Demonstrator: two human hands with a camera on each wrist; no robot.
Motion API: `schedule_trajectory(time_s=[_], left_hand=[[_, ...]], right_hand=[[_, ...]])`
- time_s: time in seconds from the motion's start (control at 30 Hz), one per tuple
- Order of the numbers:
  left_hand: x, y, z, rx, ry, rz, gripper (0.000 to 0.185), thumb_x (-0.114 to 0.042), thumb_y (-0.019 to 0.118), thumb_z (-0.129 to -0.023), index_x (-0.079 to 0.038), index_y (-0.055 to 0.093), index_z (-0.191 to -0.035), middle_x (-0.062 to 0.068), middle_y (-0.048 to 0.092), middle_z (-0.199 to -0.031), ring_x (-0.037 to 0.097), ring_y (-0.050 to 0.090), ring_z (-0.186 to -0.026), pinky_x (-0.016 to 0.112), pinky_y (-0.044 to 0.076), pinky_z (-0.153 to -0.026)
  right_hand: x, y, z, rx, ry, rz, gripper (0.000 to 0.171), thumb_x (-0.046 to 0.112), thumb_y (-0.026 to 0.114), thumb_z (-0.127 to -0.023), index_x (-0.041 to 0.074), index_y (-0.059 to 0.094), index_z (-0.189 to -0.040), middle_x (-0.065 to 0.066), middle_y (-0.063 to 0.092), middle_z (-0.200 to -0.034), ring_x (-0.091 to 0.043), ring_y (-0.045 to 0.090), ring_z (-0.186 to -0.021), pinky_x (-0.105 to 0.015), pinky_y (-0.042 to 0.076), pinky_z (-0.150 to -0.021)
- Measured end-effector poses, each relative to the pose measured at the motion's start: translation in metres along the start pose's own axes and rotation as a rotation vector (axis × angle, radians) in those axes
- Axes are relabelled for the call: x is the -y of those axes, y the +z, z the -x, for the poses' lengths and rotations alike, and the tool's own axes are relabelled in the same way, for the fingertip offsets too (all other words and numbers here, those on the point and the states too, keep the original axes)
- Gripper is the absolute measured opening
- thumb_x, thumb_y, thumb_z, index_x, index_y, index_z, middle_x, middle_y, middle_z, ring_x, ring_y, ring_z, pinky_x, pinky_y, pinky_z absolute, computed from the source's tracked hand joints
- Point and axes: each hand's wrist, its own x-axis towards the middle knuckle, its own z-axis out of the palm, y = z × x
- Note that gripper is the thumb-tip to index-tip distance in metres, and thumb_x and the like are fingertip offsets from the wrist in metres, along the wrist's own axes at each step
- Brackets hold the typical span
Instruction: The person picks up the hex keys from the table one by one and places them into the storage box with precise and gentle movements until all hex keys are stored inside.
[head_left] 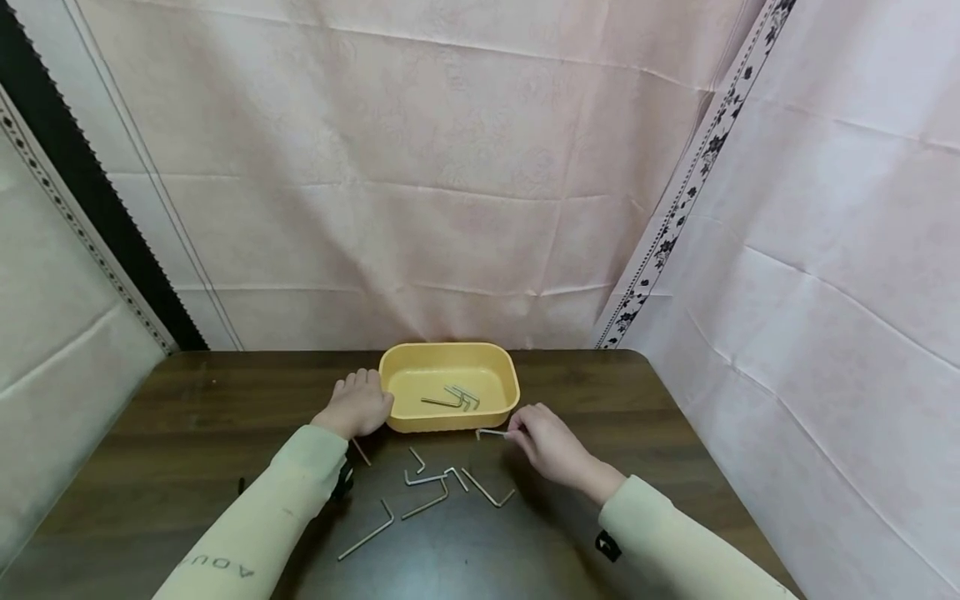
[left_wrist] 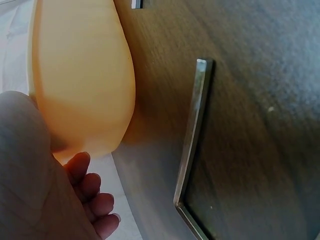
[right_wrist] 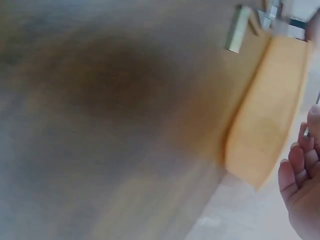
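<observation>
Plainly, the gathering was only part done. A dark wooden table (head_left: 600,392) bore everything, and the yellow tub (head_left: 450,422) stood at its far side. At the tub's left end the person's left hand (head_left: 360,406) held on, thumb at the rim and fingers curled by the wall. Off the tub's front right corner, the right hand (head_left: 551,446) was drawn narrow, thumb and fingertips in a pinch. In front of the tub lay the larger share, about seven loose keys (head_left: 367,538), bent metal ones pointing every way, one partly covered by the left sleeve (head_left: 307,471). Inside the tub was a small cluster of stowed keys (head_left: 442,403), too overlapped for me to count. Last came the single pinched key (head_left: 491,432), just outside the tub's front wall. I judged more was left than done.
</observation>
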Motion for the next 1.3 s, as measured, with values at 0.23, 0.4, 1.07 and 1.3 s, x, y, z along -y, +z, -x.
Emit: schedule_trajectory(time_s=[0.23, 0.4, 1.07, 1.3], left_hand=[[0.003, 0.001, 0.000, 0.006, -0.021, -0.013, 0.046, -0.028, 0.036, -0.098, 0.007, 0.040, -0.127, 0.018, 0.042, -0.108, 0.034, 0.039, -0.100, 0.051, 0.030, -0.089], [0.003, 0.001, 0.001, 0.009, -0.035, -0.008, 0.046, -0.027, 0.036, -0.098, 0.007, 0.040, -0.128, 0.018, 0.042, -0.109, 0.033, 0.039, -0.099, 0.050, 0.030, -0.089], [-0.009, 0.001, 0.003, -0.005, -0.029, -0.011, 0.044, -0.028, 0.037, -0.098, 0.005, 0.043, -0.127, 0.017, 0.043, -0.109, 0.032, 0.040, -0.100, 0.049, 0.030, -0.090], [-0.008, 0.000, 0.004, 0.010, -0.037, -0.025, 0.046, -0.030, 0.036, -0.099, 0.006, 0.042, -0.128, 0.019, 0.043, -0.112, 0.034, 0.040, -0.104, 0.050, 0.030, -0.093]], right_hand=[[-0.001, -0.009, -0.025, -0.042, 0.042, -0.009, 0.012, 0.018, 0.069, -0.091, 0.017, 0.059, -0.083, 0.010, 0.052, -0.077, -0.011, 0.045, -0.074, -0.028, 0.041, -0.067], [-0.003, -0.009, -0.051, -0.044, 0.114, -0.032, 0.013, 0.016, 0.068, -0.091, 0.016, 0.060, -0.081, 0.008, 0.053, -0.075, -0.013, 0.046, -0.074, -0.031, 0.041, -0.067], [-0.008, 0.029, -0.118, 0.153, 0.320, 0.098, 0.015, 0.023, 0.063, -0.095, 0.012, 0.063, -0.084, 0.003, 0.059, -0.081, -0.013, 0.056, -0.074, -0.034, 0.049, -0.071], [-0.011, 0.039, -0.126, 0.177, 0.325, 0.062, 0.019, 0.022, 0.061, -0.096, 0.012, 0.064, -0.080, 0.005, 0.059, -0.075, -0.011, 0.054, -0.067, -0.032, 0.047, -0.068]])
